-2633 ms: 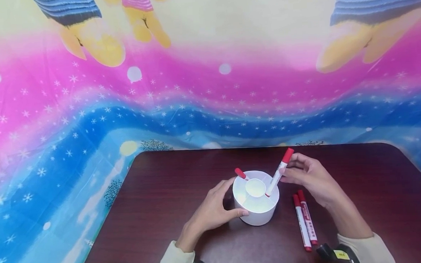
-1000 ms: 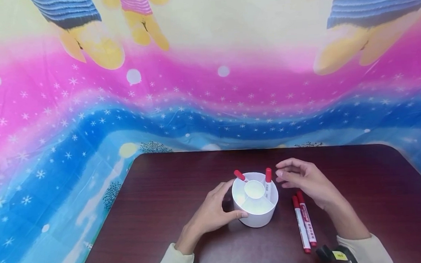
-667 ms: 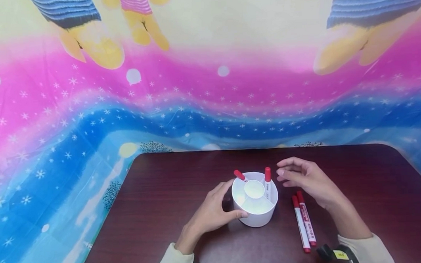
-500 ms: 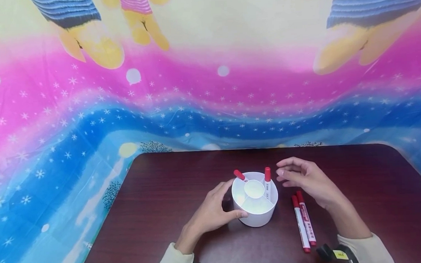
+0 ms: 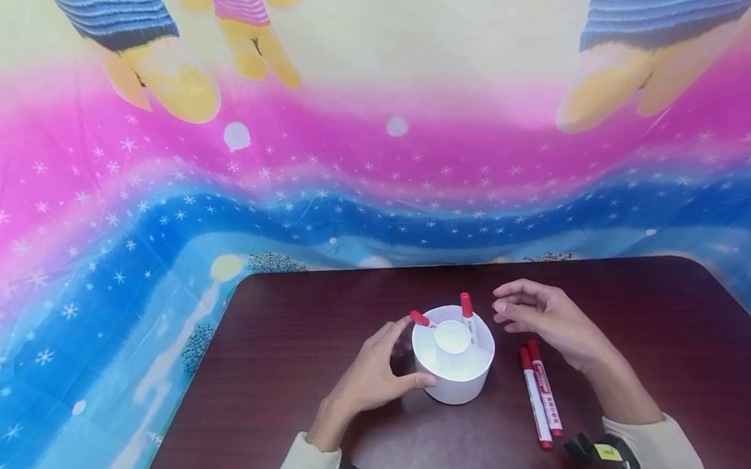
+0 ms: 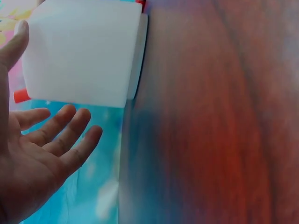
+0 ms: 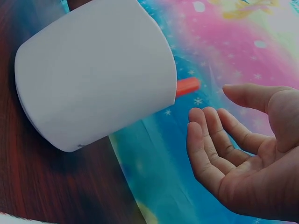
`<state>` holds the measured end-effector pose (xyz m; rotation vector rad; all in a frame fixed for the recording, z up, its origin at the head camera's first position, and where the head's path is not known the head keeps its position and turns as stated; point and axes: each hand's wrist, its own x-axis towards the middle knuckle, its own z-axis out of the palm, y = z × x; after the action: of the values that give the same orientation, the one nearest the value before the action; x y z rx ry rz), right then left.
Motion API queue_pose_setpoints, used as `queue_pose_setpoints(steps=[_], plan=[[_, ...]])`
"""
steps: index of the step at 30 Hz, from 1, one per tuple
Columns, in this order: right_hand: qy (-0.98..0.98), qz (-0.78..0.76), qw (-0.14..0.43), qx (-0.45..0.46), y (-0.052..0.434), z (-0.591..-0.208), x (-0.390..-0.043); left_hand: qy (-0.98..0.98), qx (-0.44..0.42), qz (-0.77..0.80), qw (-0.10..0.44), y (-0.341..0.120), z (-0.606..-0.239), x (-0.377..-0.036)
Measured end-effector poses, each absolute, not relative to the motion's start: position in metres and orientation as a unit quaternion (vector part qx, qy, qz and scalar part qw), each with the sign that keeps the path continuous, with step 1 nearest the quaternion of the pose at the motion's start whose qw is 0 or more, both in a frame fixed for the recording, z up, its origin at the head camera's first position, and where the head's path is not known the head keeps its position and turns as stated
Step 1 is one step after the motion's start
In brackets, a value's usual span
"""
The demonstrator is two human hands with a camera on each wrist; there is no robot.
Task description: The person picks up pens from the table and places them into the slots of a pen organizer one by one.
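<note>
A round white pen holder (image 5: 458,392) stands on the table, with a central cup and divided compartments round it. Two red-capped markers lean inside: one marker (image 5: 420,318) at the back left, one marker (image 5: 467,311) at the back, in separate compartments. My left hand (image 5: 373,376) spans the holder's left side, thumb at the front, index finger near the rim. In the left wrist view its fingers (image 6: 70,133) are loosely extended and look apart from the wall. My right hand (image 5: 548,317) hovers to the right, fingers loosely bent, holding nothing.
Two more red-capped markers, a left one (image 5: 536,399) and a right one (image 5: 546,390), lie side by side on the dark wooden table (image 5: 263,410), below my right hand. A colourful printed cloth (image 5: 346,158) hangs behind the table's far edge.
My right hand has let go of a marker, which now stands in the holder. Since half a second ago the holder has turned counterclockwise, carrying both markers. My left hand has shifted slightly left.
</note>
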<state>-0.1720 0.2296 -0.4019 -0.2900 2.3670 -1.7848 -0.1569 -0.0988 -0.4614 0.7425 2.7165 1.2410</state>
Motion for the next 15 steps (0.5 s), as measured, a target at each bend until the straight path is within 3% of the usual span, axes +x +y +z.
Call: queue_pose_setpoints(steps=[15], plan=[[0.788,-0.603,0.071,-0.101,0.2396,-0.4011,-0.1692,0.881,0.257,0.395,0.032,-0.1003,-0.4628,-0.1572]])
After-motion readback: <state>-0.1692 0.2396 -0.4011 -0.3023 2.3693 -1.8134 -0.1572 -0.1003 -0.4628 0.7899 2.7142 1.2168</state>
